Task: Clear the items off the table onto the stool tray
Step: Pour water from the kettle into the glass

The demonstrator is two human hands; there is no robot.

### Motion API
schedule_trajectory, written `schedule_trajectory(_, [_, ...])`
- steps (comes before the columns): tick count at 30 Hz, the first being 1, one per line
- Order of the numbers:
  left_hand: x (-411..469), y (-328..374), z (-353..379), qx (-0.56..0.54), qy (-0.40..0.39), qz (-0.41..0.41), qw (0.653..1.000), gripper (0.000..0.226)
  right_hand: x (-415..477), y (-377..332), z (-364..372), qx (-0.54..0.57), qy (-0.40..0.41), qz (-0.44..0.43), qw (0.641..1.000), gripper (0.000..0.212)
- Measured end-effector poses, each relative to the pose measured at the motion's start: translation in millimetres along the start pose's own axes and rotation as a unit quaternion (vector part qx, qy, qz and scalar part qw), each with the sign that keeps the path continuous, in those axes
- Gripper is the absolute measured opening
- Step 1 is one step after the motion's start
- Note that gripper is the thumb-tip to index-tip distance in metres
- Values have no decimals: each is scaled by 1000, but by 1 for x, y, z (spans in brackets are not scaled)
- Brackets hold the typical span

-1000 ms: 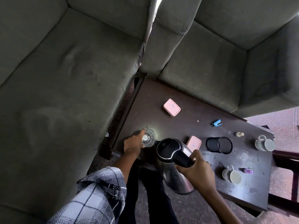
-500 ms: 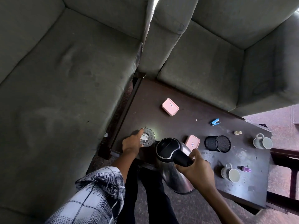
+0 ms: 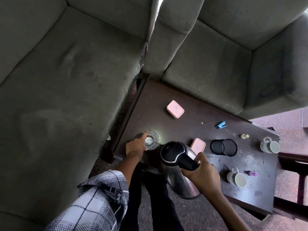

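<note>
At the near left corner of the surface, left hand (image 3: 135, 146): fingers and thumb are wrapped round the side of a clear glass (image 3: 151, 142), which stands upright on the wood.
Sleeve (image 3: 96, 202): black-and-white plaid, pushed up the left forearm.
Right hand (image 3: 202, 176): clamped on the black handle of a steel kettle (image 3: 176, 157), just right of the left hand.
Kettle: tilted, its black lid end turned toward the glass and almost at the rim; its body hangs out past the near edge of the surface (image 3: 191, 124).
Near pink box (image 3: 198, 145): just beyond the right hand, partly behind the kettle.
Mesh holder (image 3: 223, 147): black, lying on its side, right of that box.
Near mug (image 3: 236, 178): on its side, right of the right hand, with a small purple item (image 3: 253, 173) just beyond it.
Far mug (image 3: 270, 145): on its side near the right end.
Small bottle (image 3: 244, 136) and blue stapler (image 3: 221, 125): farther out from the right hand.
Far pink box (image 3: 175, 109): well beyond both hands, apart from everything else.
Sofas (image 3: 66, 80): grey-green, along the left and far sides.
</note>
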State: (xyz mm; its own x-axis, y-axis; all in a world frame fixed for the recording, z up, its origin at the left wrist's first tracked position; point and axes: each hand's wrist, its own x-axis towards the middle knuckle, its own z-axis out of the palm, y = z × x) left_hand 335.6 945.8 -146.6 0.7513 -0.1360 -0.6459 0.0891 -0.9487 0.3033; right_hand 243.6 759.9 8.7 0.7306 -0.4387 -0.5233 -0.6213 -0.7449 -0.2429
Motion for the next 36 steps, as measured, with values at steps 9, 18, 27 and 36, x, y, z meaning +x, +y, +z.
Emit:
schedule_trajectory(9, [-1,0,2,-6,-3,-4,1000,70,1,-1,-1,-2,0,-5,1000,49])
schedule_trajectory(18, [-3,0,1,-7,5,-4,1000,70,1,-2,-1,1,2,-4,1000,50])
schedule_trajectory(27, [-1,-1,4,0,-1,-10,1000,70,0,-4,-3,-4,1,-1,1000,50])
schedule_trajectory(36, [-1,0,4,-3,0,-10,1000,70,-1,-5,-4,-8,-1,-3,1000,50])
